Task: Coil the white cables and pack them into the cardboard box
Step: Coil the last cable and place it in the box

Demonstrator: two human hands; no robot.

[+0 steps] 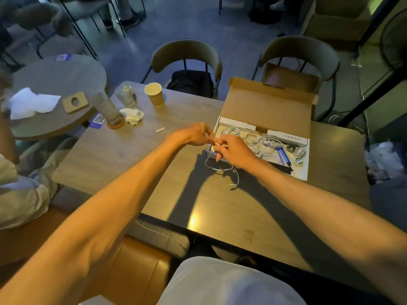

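An open cardboard box (266, 106) lies on the table at the right, its lid tilted back. Several coiled white cables (253, 138) lie inside it, beside a blue pen and small parts. One white cable (217, 168) hangs in a loose loop over the table just in front of the box's left corner, its plug end (233, 185) resting on the tabletop. My left hand (195, 134) and my right hand (234, 151) meet above that corner, and both pinch the upper end of this cable between fingertips.
A paper cup (154, 94), a clear bottle (127, 95), a crumpled tissue (132, 115) and a small white stick (160, 129) lie at the table's far left. Two chairs (187, 56) stand behind the table. A person sits at the left by a round table (57, 80).
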